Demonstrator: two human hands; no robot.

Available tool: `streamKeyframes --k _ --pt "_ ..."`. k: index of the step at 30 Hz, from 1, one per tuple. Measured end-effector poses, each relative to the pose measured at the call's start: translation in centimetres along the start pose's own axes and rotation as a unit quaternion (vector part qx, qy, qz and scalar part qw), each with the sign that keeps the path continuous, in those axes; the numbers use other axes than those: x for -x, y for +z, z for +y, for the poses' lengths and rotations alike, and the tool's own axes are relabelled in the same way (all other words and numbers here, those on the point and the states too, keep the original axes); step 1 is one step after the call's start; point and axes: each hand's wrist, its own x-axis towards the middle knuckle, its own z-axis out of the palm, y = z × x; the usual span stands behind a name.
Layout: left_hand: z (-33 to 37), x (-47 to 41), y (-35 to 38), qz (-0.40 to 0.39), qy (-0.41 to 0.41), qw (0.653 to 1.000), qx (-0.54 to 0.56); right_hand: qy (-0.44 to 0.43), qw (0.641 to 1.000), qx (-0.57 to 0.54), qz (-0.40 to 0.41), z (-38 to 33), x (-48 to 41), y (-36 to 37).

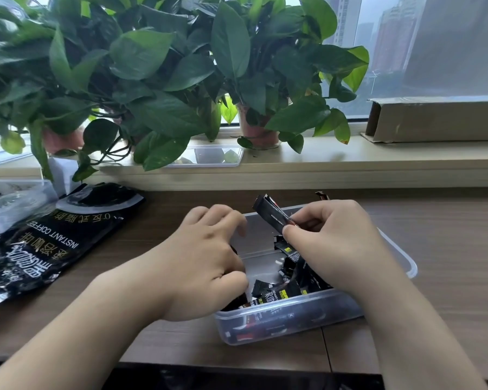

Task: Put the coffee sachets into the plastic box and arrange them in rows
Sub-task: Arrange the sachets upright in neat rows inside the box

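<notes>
right grip [338, 243]: pinching one black sachet [271, 215], tilted, over the box's far end
left grip [206, 257]: fingers curled at the box's left wall; holding anything, cannot tell
plastic box [400, 256]: on table [440, 220], loose sachets [290, 277] jumbled inside
coffee bag [48, 240]: flat on table, left of box

black coffee sachets [289, 288], translucent plastic box [293, 319], green plants [152, 66]

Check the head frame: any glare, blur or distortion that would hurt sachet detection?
Head view: soft daylight from the window, no hard shadows; fisheye bows the windowsill; sheen on the coffee bag; right hand and its held sachet slightly soft; sachets in the plastic box dark, print mostly unreadable.
</notes>
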Motion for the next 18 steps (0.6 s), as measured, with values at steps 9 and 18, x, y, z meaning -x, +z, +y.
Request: streamKeyframes --k 9,18 --pt "1.0 0.2 0.9 -0.035 -0.193 0.955 0.224 -0.024 1.0 -0.001 -0.019 -0.1 0.1 -0.1" --pt "0.9 0.7 1.1 -0.061 -0.206 0.941 0.261 -0.033 0.975 0.163 -0.146 -3.2 0.5 0.4"
